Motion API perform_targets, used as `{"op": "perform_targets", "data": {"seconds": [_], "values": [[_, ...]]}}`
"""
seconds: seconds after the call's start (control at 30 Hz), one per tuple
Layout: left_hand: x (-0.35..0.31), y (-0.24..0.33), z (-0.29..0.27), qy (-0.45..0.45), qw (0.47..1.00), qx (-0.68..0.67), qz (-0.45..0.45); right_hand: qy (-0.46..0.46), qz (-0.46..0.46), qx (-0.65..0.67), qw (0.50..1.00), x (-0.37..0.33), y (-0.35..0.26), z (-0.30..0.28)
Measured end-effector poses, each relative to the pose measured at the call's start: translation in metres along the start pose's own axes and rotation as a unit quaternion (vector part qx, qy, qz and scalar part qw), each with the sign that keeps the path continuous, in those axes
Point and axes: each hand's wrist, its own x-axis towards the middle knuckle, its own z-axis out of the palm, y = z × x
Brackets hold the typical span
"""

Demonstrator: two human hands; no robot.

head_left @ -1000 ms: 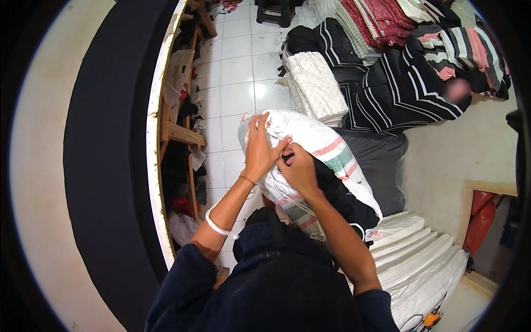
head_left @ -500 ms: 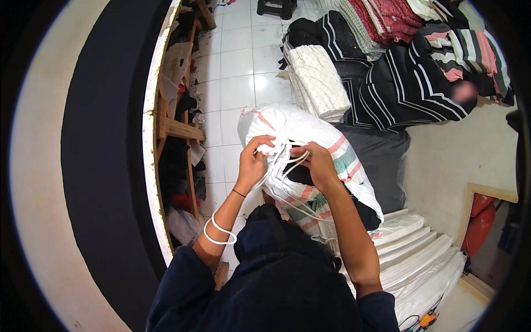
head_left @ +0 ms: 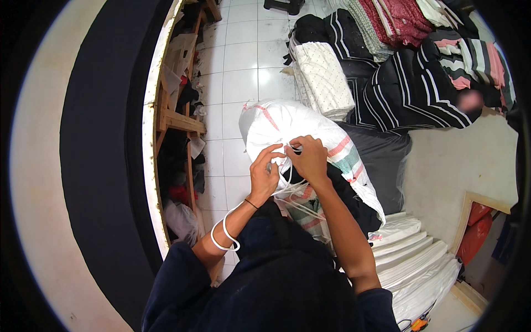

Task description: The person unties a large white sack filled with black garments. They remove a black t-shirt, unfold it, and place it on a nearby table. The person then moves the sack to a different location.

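Looks like the white sack [head_left: 310,117] is only partly gathered, left hand [head_left: 264,172] and right hand [head_left: 311,159] pinching its edge, black cloth [head_left: 355,206] uncovered on its right.

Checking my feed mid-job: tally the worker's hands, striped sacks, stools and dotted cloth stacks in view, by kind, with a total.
Left hand and right hand: 2
Striped sack: 1
Stool, cut off by the picture's top: 1
Dotted stack: 1
Total: 5
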Motion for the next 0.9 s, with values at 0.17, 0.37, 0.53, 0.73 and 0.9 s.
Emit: {"op": "perform_targets", "data": {"seconds": [0.17, 0.37, 0.53, 0.73, 0.9], "values": [[-0.011, -0.011, -0.002, -0.022, 0.990, 0.082, 0.114, 0.020, 0.015, -0.029, 0.999, -0.003, 0.007, 0.019], [-0.018, -0.015, 0.000, -0.038, 0.995, 0.079, 0.050, 0.073, -0.003, -0.106, 0.992, -0.006, 0.004, 0.033], [0.009, -0.020, 0.015, -0.004, 0.973, -0.110, -0.202, 0.066, 0.045, 0.038, 0.996, 0.000, 0.012, 0.025], [0.027, -0.029, 0.013, -0.107, 0.937, -0.219, -0.249, -0.004, 0.051, 0.197, 0.979, -0.005, 0.025, 0.004], [0.025, -0.028, 0.018, -0.016, 0.997, 0.070, 0.018, -0.075, 0.169, 0.346, 0.920, -0.002, 0.018, -0.031]]}}
